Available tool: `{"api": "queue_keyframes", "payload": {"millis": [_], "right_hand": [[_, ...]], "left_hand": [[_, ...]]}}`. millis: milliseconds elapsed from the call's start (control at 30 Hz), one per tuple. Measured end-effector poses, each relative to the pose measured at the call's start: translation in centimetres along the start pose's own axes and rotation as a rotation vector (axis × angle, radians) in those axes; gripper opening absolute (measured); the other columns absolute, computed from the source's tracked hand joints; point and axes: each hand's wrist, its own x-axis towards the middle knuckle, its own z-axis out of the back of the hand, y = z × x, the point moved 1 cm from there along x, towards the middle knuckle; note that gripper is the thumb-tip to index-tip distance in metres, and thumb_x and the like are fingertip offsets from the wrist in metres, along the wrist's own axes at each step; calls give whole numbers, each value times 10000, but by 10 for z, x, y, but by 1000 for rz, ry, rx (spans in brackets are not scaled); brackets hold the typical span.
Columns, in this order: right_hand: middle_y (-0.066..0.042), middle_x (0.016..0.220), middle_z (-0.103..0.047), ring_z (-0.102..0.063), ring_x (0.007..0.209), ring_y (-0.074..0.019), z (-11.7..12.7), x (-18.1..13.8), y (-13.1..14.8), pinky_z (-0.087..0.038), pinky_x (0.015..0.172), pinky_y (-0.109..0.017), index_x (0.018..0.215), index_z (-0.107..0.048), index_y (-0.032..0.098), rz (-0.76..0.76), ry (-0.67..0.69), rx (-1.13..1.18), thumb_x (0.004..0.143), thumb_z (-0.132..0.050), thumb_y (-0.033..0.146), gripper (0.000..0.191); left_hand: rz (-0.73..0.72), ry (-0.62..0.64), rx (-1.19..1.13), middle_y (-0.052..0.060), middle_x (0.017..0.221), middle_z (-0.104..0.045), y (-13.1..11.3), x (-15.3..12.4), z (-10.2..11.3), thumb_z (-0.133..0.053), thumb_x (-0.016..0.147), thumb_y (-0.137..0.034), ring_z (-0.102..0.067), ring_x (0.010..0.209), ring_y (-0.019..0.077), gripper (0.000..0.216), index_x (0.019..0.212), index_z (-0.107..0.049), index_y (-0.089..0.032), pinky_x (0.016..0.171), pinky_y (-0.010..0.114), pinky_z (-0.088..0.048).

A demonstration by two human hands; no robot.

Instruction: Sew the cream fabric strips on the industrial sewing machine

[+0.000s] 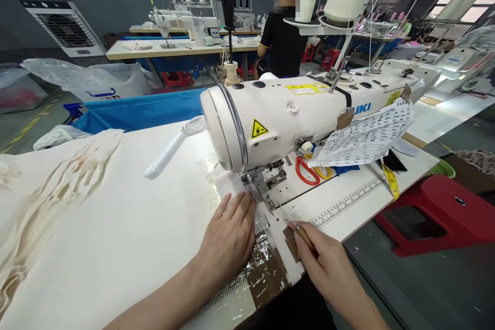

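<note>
Right hand [328, 263] pinched around a thin awl [292, 220], tip beside the presser foot [263, 185]; left hand [228, 237] flat on cloth [116, 216].

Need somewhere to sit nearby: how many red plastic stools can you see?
3: one red stool right of the sewing table, two under the far tables. Others may be hidden.

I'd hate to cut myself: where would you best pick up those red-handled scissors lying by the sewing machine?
Take the red-handled scissors by the handle loops, coming from the front edge of the table. The loops face that way and lie flat in the open, while the blade end runs back under the machine and the hanging printed sheet, so it is hidden and hard to reach safely.
</note>
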Motion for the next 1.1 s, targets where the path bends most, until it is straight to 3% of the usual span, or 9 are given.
{"api": "queue_keyframes", "payload": {"millis": [533, 667, 867, 933, 1100], "right_hand": [[-16, 794, -682, -625, 619, -175, -3, 0, -3, -462, 490, -227, 1103, -621, 225, -15, 0, 31, 1063, -395, 321, 249], [-14, 802, -676, -655, 673, -186, -1, -1, -2, -525, 606, -253, 1236, -594, 223, -15, -24, 35, 1061, -401, 324, 280], [32, 694, -591, -601, 581, -168, -2, -2, 1, -483, 494, -217, 1369, -491, 251, -47, -36, 121, 1062, -431, 343, 325], [36, 703, -580, -574, 551, -156, -4, 0, 4, -481, 499, -216, 1386, -471, 260, -8, -57, 128, 1067, -413, 304, 327], [-55, 912, -629, -643, 809, -196, -14, 14, 17, -528, 691, -281, 1194, -592, 212, 227, -83, 120, 1036, -415, 187, 239]], "left_hand": [[-2, 36, -42, 188, 1354, -593, -2, -2, 1, -337, 1005, -265, -531, 1273, 319, 455, 1313, -577, -33, 1077, 476, -430], [8, 44, -42, 182, 1368, -586, -1, -2, 0, -333, 1009, -270, -531, 1278, 311, 457, 1327, -565, -39, 1092, 466, -423], [0, 52, -27, 193, 1381, -570, 5, 1, -1, -338, 999, -263, -515, 1291, 326, 466, 1341, -542, -22, 1094, 476, -422], [4, 59, -34, 202, 1381, -561, 7, 2, -2, -351, 993, -257, -509, 1290, 331, 463, 1344, -532, -16, 1088, 478, -426], [70, 70, -110, 202, 1305, -581, 13, 7, -4, -361, 991, -226, -538, 1206, 311, 433, 1333, -520, -14, 1007, 469, -491]]}}
